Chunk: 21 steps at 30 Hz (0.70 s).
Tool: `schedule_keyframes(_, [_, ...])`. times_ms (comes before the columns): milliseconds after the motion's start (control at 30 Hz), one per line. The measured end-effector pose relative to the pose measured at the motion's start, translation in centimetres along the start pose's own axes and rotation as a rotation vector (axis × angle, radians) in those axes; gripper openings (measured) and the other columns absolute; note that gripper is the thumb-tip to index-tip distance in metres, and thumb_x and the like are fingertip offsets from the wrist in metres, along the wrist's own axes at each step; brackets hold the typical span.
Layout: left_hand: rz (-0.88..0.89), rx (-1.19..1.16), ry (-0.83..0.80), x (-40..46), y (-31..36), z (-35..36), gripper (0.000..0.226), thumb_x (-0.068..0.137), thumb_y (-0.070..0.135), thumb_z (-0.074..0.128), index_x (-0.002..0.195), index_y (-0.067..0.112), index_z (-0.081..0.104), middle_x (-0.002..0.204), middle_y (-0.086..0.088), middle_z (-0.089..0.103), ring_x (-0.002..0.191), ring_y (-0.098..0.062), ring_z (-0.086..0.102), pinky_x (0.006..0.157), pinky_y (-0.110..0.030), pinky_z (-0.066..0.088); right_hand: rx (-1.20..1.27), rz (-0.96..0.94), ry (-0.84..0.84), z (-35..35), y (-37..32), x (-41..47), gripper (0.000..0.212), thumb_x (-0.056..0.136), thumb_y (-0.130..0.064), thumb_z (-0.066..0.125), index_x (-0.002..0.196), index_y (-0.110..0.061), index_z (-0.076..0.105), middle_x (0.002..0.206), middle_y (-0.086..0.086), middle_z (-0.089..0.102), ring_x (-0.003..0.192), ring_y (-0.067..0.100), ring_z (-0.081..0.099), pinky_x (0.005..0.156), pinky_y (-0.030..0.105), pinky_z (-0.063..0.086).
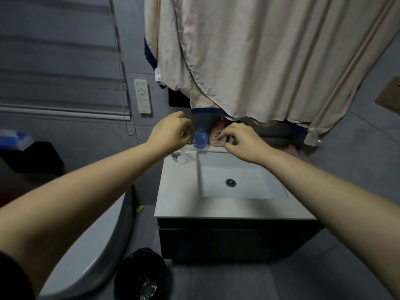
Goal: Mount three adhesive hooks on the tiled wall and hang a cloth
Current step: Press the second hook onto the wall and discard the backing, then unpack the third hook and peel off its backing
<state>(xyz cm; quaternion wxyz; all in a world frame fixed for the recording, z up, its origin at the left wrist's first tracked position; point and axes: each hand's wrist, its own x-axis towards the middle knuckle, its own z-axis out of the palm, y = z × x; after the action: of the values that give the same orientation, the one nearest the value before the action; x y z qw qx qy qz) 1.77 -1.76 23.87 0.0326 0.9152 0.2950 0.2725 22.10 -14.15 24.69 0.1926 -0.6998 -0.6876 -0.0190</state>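
Place: a home bathroom — small, grey-tiled.
Basin: a white sink (242, 180) set in a dark vanity cabinet (233, 241).
Toilet: a white toilet (101, 245) left of the cabinet, a black bin (140, 276) beside it.
Wall: a control panel (142, 96) and a window blind (60, 59).
Laundry: beige garments (259, 57) hanging above the sink — bottles (200, 139) beneath them.

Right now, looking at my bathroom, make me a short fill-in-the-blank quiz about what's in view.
1. The drain sits in the white ____.
2. The beige cloth hangs ____ the basin.
3. The blue bottle stands between the left hand and the ____ hand.
4. The black bin stands on the ____.

Missing words: sink; above; right; floor
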Motion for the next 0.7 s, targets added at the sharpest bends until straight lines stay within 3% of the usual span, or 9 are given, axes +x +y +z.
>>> schedule_keyframes(133, [-0.085, -0.038, -0.047, 0.0, -2.3, 2.0, 0.015, 0.077, 0.01, 0.064, 0.09, 0.019, 0.066, 0.089, 0.003, 0.055, 0.083, -0.022, 0.058, 0.062, -0.032, 0.045, -0.079, -0.057, -0.152, 3.2, 0.7, 1.7, 0.036, 0.08, -0.019, 0.056, 0.113, -0.022, 0.07, 0.116, 0.003, 0.062, 0.112, 0.027, 0.052, 0.099, 0.039, 0.043])
schedule_keyframes(333, [-0.169, -0.058, -0.114, 0.5, -5.4, 6.0, 0.019, 0.077, 0.009, 0.066, 0.094, 0.018, 0.064, 0.088, 0.007, 0.052, 0.083, -0.019, 0.055, 0.065, -0.032, 0.044, -0.087, -0.082, -0.346, 8.1, 3.7, 5.6, 0.042, 0.085, -0.02, 0.06, 0.127, -0.022, 0.063, 0.129, 0.007, 0.058, 0.124, 0.027, 0.048, 0.107, 0.04, 0.038])
schedule_keyframes(467, [-0.188, 0.028, -0.239, 2.1, -8.2, 8.6, 0.028, 0.081, 0.007, 0.059, 0.106, 0.018, 0.059, 0.092, 0.006, 0.05, 0.081, -0.02, 0.051, 0.067, -0.034, 0.044, 0.023, -0.037, -0.431, 11.1, 7.0, 9.6, 0.043, 0.086, -0.016, 0.06, 0.129, -0.019, 0.062, 0.132, 0.01, 0.057, 0.126, 0.027, 0.05, 0.108, 0.032, 0.035])
schedule_keyframes(700, [-0.425, -0.076, -0.344, 4.6, -11.7, 14.3, 0.031, 0.077, -0.001, 0.055, 0.102, 0.016, 0.053, 0.082, 0.009, 0.044, 0.078, -0.016, 0.045, 0.066, -0.03, 0.035, 0.164, -0.001, -0.539, 16.3, 13.1, 15.1, 0.048, 0.086, -0.012, 0.06, 0.134, -0.014, 0.057, 0.134, 0.01, 0.058, 0.125, 0.024, 0.052, 0.099, 0.02, 0.033])
